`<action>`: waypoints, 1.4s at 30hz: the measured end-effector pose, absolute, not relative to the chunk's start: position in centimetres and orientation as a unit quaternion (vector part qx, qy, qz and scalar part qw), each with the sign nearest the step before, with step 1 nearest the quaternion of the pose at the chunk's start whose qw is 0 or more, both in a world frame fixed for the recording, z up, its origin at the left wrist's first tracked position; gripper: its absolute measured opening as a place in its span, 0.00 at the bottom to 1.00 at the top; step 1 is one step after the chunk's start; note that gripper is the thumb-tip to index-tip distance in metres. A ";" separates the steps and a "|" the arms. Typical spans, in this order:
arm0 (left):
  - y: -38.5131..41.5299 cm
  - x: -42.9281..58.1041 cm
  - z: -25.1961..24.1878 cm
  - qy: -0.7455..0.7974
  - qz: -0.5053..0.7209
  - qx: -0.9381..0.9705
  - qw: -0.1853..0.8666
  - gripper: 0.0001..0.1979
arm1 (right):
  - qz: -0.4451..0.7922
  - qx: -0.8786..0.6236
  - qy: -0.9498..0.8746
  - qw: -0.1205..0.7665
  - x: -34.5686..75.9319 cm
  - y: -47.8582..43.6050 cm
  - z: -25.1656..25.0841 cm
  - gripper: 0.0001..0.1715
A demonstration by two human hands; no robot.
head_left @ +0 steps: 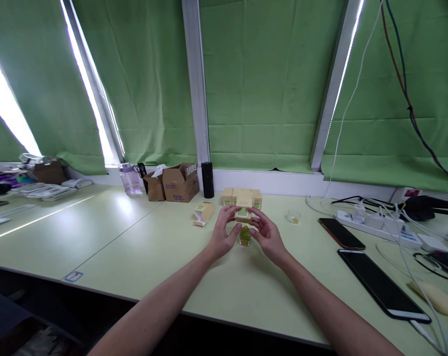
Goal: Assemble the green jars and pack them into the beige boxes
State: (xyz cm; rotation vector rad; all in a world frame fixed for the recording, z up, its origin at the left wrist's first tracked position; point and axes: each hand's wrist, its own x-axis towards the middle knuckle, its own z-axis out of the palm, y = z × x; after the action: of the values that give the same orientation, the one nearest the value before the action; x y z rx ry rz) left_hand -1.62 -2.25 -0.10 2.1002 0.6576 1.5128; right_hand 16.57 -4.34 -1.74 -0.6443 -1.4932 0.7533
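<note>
My left hand (224, 231) and my right hand (269, 237) face each other above the table. Their fingertips rest at the two sides of a small tan box (243, 213) with a green label, which appears gripped between them. Just below, between my thumbs, a small clear glass jar (245, 237) with yellow-green contents stands on the table. Whether the thumbs touch the jar I cannot tell. Several similar tan boxes (227, 195) are grouped right behind my hands. An opened tan carton (203, 213) lies on its side left of my left hand.
Right of my hands sits a small clear dish (293, 216) with something yellow. Two dark phones or tablets (383, 284) and a power strip (380, 228) with cables lie farther right. Cardboard boxes (181, 184), a black cylinder (207, 180) and a purple bottle (130, 179) line the back.
</note>
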 end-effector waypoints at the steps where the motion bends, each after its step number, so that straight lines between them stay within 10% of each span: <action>1: -2.3 -1.6 -0.1 0.240 0.553 0.766 0.224 0.20 | 0.318 -0.283 -0.656 0.623 16.6 -4.4 -1.8 0.31; 18: -1.0 -1.7 -0.8 0.269 0.587 0.720 0.255 0.27 | 0.158 -0.307 -0.782 0.519 16.3 -7.2 -0.7 0.47; 32: 1.5 -2.5 -1.8 0.411 0.622 0.614 0.262 0.26 | 0.040 -0.416 -0.749 0.514 16.8 -4.7 -3.0 0.28; 42: 2.4 -2.9 -2.4 0.502 0.523 0.603 0.331 0.24 | 0.054 -0.592 -0.727 0.344 17.4 -4.3 -3.0 0.26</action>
State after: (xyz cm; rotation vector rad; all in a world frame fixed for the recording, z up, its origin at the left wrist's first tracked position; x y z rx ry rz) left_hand -2.90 2.37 -2.36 1.5770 1.3129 1.3681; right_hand 17.38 -4.27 -3.04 -1.5382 -1.8874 0.1398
